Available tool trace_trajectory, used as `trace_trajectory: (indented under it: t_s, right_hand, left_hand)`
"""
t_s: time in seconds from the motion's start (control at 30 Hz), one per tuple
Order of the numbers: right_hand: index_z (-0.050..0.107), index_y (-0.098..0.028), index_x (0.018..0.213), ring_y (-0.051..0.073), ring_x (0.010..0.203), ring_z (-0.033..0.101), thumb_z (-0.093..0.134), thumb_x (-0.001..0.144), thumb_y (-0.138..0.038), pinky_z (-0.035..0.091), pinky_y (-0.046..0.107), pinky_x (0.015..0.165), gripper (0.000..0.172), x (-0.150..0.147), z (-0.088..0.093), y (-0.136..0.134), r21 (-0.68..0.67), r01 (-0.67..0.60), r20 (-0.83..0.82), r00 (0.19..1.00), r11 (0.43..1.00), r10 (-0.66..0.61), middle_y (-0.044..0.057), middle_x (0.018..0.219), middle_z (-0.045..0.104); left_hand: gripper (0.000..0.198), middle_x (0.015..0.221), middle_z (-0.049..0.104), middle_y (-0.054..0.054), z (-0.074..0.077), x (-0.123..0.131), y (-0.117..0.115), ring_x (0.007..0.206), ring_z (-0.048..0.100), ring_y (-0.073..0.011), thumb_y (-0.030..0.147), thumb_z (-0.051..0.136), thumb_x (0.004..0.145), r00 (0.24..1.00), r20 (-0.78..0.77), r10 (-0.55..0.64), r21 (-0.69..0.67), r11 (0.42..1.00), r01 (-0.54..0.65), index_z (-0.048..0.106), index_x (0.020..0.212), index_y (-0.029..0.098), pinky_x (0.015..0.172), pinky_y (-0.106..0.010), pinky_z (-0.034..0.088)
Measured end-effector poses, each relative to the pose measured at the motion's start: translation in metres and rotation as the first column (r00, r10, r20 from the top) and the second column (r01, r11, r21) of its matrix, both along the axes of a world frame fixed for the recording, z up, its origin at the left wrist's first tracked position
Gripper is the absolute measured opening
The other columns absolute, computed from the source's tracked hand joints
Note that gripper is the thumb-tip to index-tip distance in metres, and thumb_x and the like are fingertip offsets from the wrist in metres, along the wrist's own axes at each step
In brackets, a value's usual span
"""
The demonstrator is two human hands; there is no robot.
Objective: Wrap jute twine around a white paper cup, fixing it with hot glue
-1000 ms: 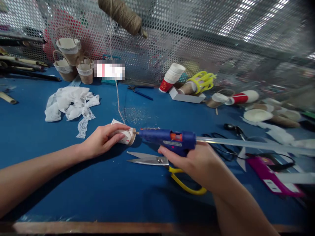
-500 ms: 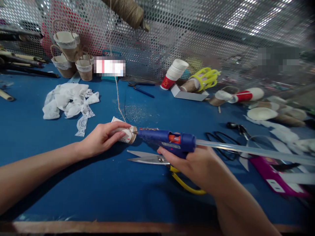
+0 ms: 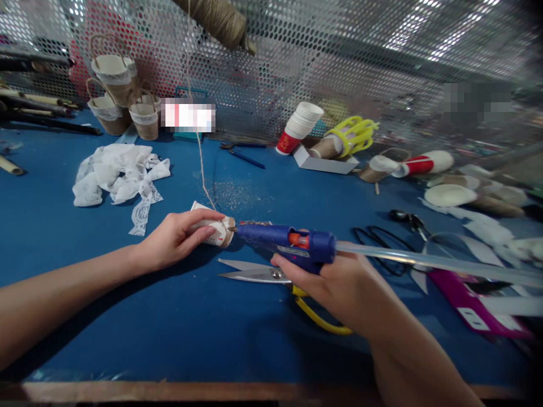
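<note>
A white paper cup (image 3: 221,234) lies on its side with brown twine wrapped round its base end. My left hand (image 3: 182,234) is closed on it, thumb and fingers along its side. In my right hand (image 3: 331,282) is a blue glue gun (image 3: 278,240), a long clear glue stick (image 3: 407,257) running out of its back. The gun's nozzle meets the twine-wrapped end of the cup, or comes very close to it. Strung from above, a thin twine strand (image 3: 201,152) runs down to the cup. Scissors (image 3: 254,272) with yellow handles lie partly beneath my right hand.
White lace (image 3: 114,172) is heaped at left, behind it twine-covered cup baskets (image 3: 144,118). Pliers (image 3: 244,155), stacked paper cups (image 3: 299,127) and a white box (image 3: 324,161) stand farther back. A twine spool (image 3: 220,22) hangs above. Black cable (image 3: 377,246) and a purple packet (image 3: 466,299) lie right.
Almost nothing differs. Both hands, the cup and the glue gun hold their places; the whole view has shifted very slightly.
</note>
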State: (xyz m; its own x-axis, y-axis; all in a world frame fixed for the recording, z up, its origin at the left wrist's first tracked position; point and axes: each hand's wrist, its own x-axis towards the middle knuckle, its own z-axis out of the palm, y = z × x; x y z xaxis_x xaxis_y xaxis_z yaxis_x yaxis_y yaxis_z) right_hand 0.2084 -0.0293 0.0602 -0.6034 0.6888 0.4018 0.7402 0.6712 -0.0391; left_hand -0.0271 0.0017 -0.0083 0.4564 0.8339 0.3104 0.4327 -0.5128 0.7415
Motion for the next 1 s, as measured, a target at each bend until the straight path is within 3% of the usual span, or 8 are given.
trace_trajectory:
  t_s: [0.23, 0.67, 1.0]
  right_hand:
    - [0.061, -0.017, 0.060, 0.009, 0.034, 0.033, 0.036, 0.085, -0.024, 0.030, 0.024, 0.038, 0.036, 0.0013, 0.0000, -0.0008, -0.034, -0.009, -0.021, 1.000, 0.999, 0.008, -0.001, 0.043, 0.042]
    - [0.059, -0.017, 0.059, 0.010, 0.038, 0.038, 0.038, 0.081, -0.020, 0.031, 0.022, 0.040, 0.031, -0.0014, 0.0031, -0.0037, -0.151, 0.028, -0.041, 0.999, 0.988, -0.035, -0.003, 0.040, 0.037]
    - [0.059, -0.016, 0.059, 0.009, 0.039, 0.040, 0.037, 0.081, -0.018, 0.033, 0.023, 0.040, 0.032, -0.0010, 0.0034, -0.0048, -0.103, -0.016, -0.054, 0.998, 0.995, 0.011, -0.001, 0.045, 0.046]
  left_hand:
    - [0.027, 0.100, 0.065, -0.006, 0.0013, 0.0001, -0.0004, 0.083, 0.061, -0.0121, 0.023, 0.041, 0.085, 1.000, -0.016, -0.004, -0.002, 1.000, 0.004, 0.052, 0.108, 0.014, 0.072, -0.020, 0.046]
    - [0.028, 0.102, 0.064, -0.006, -0.0004, 0.0005, 0.0007, 0.086, 0.061, -0.0126, 0.024, 0.040, 0.085, 1.000, -0.004, -0.008, 0.010, 1.000, 0.008, 0.052, 0.109, 0.015, 0.074, -0.021, 0.046]
    - [0.027, 0.102, 0.064, -0.006, 0.0025, 0.0004, -0.0016, 0.086, 0.061, -0.0132, 0.024, 0.040, 0.086, 1.000, -0.019, -0.006, 0.011, 1.000, 0.006, 0.052, 0.108, 0.016, 0.074, -0.022, 0.047]
